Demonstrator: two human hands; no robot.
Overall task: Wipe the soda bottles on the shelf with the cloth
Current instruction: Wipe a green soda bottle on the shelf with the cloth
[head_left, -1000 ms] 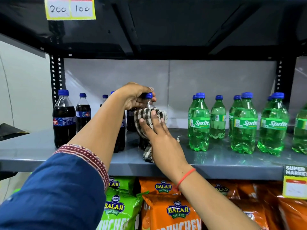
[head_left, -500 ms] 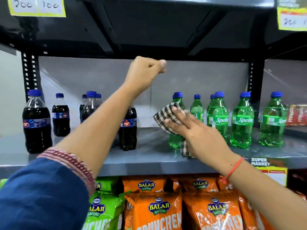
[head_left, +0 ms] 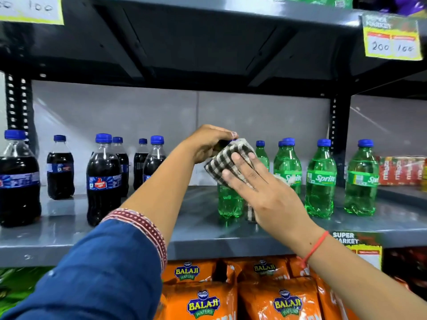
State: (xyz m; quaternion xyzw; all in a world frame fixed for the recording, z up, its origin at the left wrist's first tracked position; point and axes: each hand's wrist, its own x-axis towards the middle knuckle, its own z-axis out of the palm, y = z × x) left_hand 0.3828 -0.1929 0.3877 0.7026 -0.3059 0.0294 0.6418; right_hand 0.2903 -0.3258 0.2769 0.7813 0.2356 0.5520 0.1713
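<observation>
At centre frame a green bottle (head_left: 228,202) stands upright on the grey shelf (head_left: 196,229), at the left end of the green bottle row. The left hand (head_left: 208,144) comes in from the lower left and closes over the top of this bottle, fingers curled around the cap region; the cap itself is mostly hidden, only a sliver of blue showing under the fingertips. The right hand (head_left: 263,192) enters from the lower right with fingers extended and spread, palm pressing a checked cloth (head_left: 228,162) flat against the bottle's upper body and shoulder. The cloth wraps the upper half of the bottle; a strip of it hangs down beside the bottle's base, behind the right hand. A red thread (head_left: 315,248) circles the right wrist. A blue sleeve (head_left: 99,273) with a patterned red cuff covers the left forearm at lower left.

To the right of centre stand further green bottles (head_left: 321,181) with blue caps, upright, spaced apart. At the left of the frame stand dark cola bottles (head_left: 102,181), also upright. Below the shelf, at bottom centre, lie orange snack bags (head_left: 203,301). A yellow price tag (head_left: 391,40) hangs at upper right.
</observation>
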